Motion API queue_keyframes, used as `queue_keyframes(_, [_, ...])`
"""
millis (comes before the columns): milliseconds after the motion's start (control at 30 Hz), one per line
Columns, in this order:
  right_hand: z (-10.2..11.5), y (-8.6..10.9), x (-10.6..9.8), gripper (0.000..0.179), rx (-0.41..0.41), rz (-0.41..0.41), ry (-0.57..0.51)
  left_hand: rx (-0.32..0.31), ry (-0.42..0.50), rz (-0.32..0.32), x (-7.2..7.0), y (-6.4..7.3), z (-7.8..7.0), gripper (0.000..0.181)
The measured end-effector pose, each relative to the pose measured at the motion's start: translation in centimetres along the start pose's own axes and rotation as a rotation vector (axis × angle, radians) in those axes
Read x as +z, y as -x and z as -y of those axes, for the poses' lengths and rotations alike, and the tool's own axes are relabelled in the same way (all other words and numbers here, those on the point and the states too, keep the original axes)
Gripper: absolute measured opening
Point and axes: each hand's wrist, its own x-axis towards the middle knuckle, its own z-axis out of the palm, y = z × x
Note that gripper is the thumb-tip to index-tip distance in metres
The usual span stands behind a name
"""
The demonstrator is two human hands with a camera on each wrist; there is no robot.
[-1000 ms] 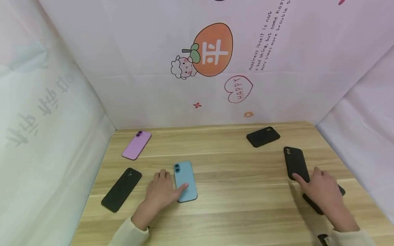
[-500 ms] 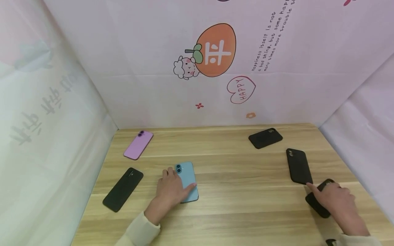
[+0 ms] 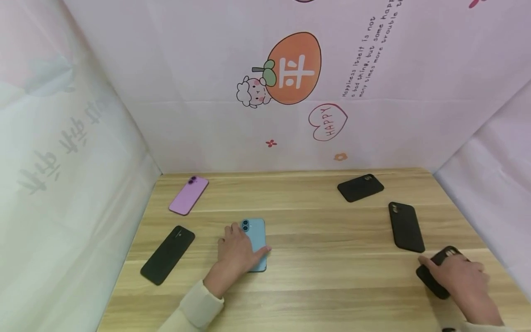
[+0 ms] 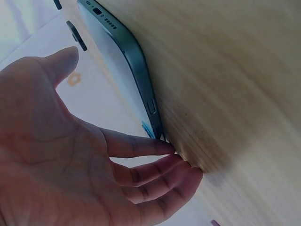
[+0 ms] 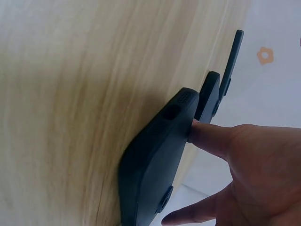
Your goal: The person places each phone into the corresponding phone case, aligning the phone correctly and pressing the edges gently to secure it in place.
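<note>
A light blue phone [image 3: 257,236] lies back up on the table, its two camera lenses at the far left corner. Over it spreads my left hand [image 3: 236,251], fingers down along its left side and thumb reaching past its right edge. In the left wrist view, the index fingertip is right at a corner of the phone [image 4: 136,61], and the thumb stands apart. At the right, my right hand [image 3: 462,279] hovers over a black phone case [image 3: 431,279]. The right wrist view has the thumb against the edge of the case [image 5: 160,155], with another finger extended beyond it.
A second black case [image 3: 406,228] and a third black case [image 3: 360,188] lie farther back on the right. At the left are a purple phone [image 3: 188,196] and a black phone or case [image 3: 167,256]. Printed white cloth [image 3: 199,124] encloses the wooden table [image 3: 323,304].
My left hand has shifted right, farther over the blue phone. My right hand has moved right and nearer, onto the closest black case. The view has drifted slightly.
</note>
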Motion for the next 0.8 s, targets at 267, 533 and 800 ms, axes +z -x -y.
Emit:
queue_keyframes(267, [-0.5,-0.6,-0.2,0.112,-0.038,0.036,-0.075,0.014,-0.050,0.001,-0.2,0.0,0.0,0.100])
queue_keyframes(533, [-0.5,-0.7,-0.1,0.124,-0.009,0.037,-0.176,0.031,0.004,0.040,-1.3,-0.2,0.5,0.070])
queue_keyframes(800, [-0.4,-1.1,-0.5,0.134,-0.062,0.023,-0.200,0.052,0.068,0.017,-1.6,-0.3,0.9,0.073])
